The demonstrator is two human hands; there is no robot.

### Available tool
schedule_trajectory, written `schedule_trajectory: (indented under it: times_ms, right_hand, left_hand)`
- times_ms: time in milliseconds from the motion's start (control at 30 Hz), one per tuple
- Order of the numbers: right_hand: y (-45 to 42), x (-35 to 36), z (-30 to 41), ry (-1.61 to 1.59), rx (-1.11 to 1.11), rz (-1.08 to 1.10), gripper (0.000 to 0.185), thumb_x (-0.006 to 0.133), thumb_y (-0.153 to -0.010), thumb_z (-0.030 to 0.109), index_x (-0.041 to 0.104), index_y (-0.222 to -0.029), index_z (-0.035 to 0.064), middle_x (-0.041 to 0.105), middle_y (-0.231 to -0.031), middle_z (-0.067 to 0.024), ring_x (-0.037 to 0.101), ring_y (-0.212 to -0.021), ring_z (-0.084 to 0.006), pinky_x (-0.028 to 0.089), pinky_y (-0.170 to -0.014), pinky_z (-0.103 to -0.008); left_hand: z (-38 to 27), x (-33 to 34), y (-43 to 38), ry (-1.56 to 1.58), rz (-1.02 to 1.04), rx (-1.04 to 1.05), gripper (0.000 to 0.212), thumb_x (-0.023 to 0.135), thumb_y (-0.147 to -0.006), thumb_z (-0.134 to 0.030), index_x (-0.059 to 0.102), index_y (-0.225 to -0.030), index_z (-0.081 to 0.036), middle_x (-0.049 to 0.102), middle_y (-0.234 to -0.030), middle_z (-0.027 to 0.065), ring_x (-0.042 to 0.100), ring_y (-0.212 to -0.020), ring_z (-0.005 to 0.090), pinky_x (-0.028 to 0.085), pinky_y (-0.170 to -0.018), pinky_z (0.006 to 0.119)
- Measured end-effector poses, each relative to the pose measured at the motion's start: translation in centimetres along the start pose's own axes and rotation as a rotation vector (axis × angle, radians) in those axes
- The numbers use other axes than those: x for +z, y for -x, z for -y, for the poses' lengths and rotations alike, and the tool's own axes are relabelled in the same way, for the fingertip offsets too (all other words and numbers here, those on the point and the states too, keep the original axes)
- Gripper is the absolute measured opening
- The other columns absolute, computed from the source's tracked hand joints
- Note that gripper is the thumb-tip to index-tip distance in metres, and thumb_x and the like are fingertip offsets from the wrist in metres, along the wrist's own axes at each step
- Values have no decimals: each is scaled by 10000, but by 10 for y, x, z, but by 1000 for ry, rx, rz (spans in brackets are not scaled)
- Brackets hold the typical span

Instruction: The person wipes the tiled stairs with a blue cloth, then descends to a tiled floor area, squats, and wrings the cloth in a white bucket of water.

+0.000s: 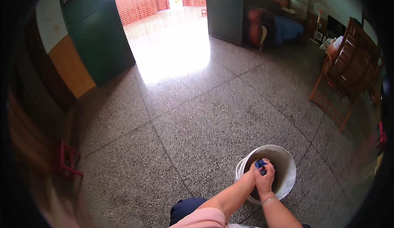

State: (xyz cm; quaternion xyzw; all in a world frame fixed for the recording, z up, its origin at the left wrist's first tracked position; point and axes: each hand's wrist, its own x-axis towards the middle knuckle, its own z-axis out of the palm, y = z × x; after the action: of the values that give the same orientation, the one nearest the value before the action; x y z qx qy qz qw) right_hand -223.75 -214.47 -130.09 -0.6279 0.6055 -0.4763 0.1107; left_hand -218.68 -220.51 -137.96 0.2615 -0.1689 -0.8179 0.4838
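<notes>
A white plastic bucket (287, 186) stands on the floor before me, its inner wall greyish. Both my hands are together at its mouth. A dark blue wet-looking cloth (260, 163) is bunched between them. My right hand (265, 176), with a bracelet at the wrist, has its fingers curled around the cloth. My left hand (253, 168) lies against it on the left, partly covered by the right hand and the cloth. What lies at the bottom of the bucket is mostly hidden by my hands and forearms.
Speckled terrazzo floor (184, 154) surrounds the bucket. A red stool (66, 160) stands at left, and a wooden folding chair (344, 64) with a seated person at right. Green door leaves (92, 34) flank a bright doorway; a sofa with blue cover (287, 27) is beyond.
</notes>
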Motion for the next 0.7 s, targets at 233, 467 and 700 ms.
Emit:
schedule_trajectory:
  times_ms: [233, 467, 700]
  right_hand:
    - [-47, -5, -70, 48, 580, -57, 173, 655, -687, 126, 529, -651, 13, 564, -617, -119, 503, -557, -177, 423, -554, -321]
    - [4, -3, 22, -473, 607, -49, 106, 644, -684, 61, 564, -726, 6, 571, -887, -60, 525, -778, -162, 424, -713, -277]
    - [-48, -3, -109, 217, 591, 17, 344, 608, -733, 318, 627, -765, -24, 634, -778, -221, 600, -713, -394, 459, -706, -446]
  left_hand:
    - [9, 45, -12, -162, -560, -130, 158, 557, -748, -160, 617, -755, -14, 587, -737, 84, 538, -641, 175, 446, -608, 324]
    - [8, 1, -10, -170, -240, 13, 174, 552, -821, -260, 584, -843, -91, 553, -703, 55, 543, -689, 149, 463, -653, 284]
    - [1, 52, -6, -354, -591, -208, 303, 574, -794, -285, 617, -835, 12, 610, -756, 105, 556, -701, 180, 434, -646, 316]
